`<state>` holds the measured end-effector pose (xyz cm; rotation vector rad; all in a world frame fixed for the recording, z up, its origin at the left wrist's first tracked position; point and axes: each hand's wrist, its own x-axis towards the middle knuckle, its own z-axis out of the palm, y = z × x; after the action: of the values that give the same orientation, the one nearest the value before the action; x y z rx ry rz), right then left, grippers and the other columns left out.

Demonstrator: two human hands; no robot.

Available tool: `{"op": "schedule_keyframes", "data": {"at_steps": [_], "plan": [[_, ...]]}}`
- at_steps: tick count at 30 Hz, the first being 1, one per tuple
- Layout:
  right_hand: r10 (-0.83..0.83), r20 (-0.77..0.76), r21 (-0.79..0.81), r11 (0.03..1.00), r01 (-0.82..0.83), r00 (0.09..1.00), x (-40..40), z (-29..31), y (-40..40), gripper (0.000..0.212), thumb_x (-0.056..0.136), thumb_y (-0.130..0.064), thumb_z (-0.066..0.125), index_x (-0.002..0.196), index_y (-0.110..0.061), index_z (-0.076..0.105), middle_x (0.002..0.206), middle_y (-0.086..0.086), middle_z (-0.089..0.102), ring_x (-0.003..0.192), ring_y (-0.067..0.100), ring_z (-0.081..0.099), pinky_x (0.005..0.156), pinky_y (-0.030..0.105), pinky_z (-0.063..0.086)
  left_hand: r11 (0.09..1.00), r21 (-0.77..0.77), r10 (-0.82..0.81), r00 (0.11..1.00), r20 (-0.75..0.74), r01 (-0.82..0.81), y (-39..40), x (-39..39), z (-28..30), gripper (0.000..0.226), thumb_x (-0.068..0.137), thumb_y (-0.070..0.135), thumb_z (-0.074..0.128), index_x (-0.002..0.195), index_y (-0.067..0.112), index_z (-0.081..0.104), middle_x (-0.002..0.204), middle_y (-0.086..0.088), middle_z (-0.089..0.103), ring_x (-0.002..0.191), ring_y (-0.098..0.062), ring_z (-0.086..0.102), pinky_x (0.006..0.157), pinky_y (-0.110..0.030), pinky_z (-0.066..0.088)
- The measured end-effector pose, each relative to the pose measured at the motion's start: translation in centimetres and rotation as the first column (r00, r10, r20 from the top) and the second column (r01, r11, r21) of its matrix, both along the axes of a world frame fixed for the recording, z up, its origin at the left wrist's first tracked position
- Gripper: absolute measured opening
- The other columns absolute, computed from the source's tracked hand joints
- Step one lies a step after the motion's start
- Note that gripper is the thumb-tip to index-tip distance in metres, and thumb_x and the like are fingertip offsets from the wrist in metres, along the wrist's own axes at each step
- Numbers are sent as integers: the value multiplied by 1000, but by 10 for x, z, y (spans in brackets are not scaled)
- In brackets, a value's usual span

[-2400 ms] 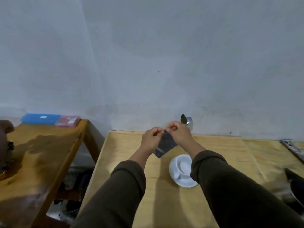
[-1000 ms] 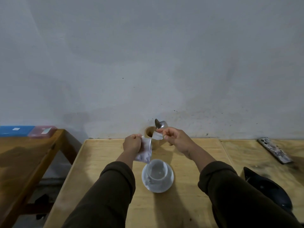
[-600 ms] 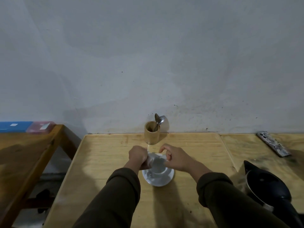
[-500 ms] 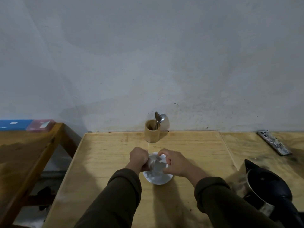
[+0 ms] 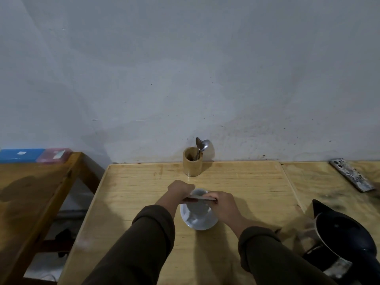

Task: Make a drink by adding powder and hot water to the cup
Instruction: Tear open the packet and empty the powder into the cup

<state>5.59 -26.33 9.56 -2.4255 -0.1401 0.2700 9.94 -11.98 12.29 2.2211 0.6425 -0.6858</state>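
Observation:
A white cup (image 5: 198,207) stands on a white saucer (image 5: 202,224) in the middle of the light wooden table (image 5: 131,194). Both of my hands hold a small powder sachet (image 5: 199,199) flat, edge-on, right over the cup's mouth. My left hand (image 5: 178,191) pinches its left end and my right hand (image 5: 223,206) pinches its right end. Whether powder is falling cannot be seen. A dark kettle (image 5: 347,241) sits at the table's right front.
A wooden holder (image 5: 192,163) with two spoons (image 5: 200,146) stands at the wall behind the cup. A patterned phone (image 5: 351,174) lies at the far right. A lower wooden bench (image 5: 30,194) on the left carries a blue and a pink box (image 5: 53,157).
The sachet was torn open in front of me, then both hands brought it down over the cup; it now lies flat across the cup's mouth. The camera tilted lower toward the table.

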Motion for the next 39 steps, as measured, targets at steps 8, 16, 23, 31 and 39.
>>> {"op": "schedule_keyframes", "data": {"at_steps": [8, 16, 23, 31, 39], "plan": [[-81, -15, -48, 996, 80, 997, 10, -6, 0, 22, 90, -20, 53, 88, -11, 73, 74, 2, 60, 74, 14, 54, 53, 15, 33, 910, -307, 288, 958, -19, -279, 4, 3, -7, 37, 95, 36, 51, 93, -1, 52, 81, -14, 63, 69, -26, 67, 65, -32, 59], [-103, 1, 13, 995, 103, 995, 10, 0, -2, 18, 87, -13, 57, 76, -14, 71, 52, -12, 45, 53, 4, 44, 50, 11, 34, 866, -371, 340, 939, -56, -335, 4, 0, -17, 55, 97, 48, 36, 74, 0, 48, 72, -20, 64, 69, -30, 68, 79, -39, 61], [-106, -21, 103, 989, 108, 994, 12, 1, -2, 16, 81, -13, 65, 67, -18, 61, 57, -2, 52, 58, 10, 46, 53, 14, 35, 778, -482, 387, 912, -137, -403, 5, -3, -14, 69, 98, 53, 20, 106, -7, 53, 71, -19, 58, 63, -24, 59, 63, -30, 52], [-124, -35, 107, 986, 127, 992, 10, -6, -3, 31, 79, -16, 68, 57, -12, 47, 56, 4, 44, 57, 15, 38, 51, 22, 30, 800, -512, 320, 944, -76, -313, 4, -7, -18, 68, 101, 44, 22, 115, -10, 60, 67, -14, 55, 59, -18, 49, 59, -27, 45], [-85, 24, 69, 994, 84, 996, 7, -4, 1, 52, 78, -10, 70, 47, -26, 32, 48, -8, 33, 47, 4, 30, 47, 16, 29, 820, -525, 286, 958, 34, -226, 1, -13, -17, 56, 99, 47, 26, 122, 7, 59, 80, -16, 61, 70, -24, 57, 67, -32, 48]]}}
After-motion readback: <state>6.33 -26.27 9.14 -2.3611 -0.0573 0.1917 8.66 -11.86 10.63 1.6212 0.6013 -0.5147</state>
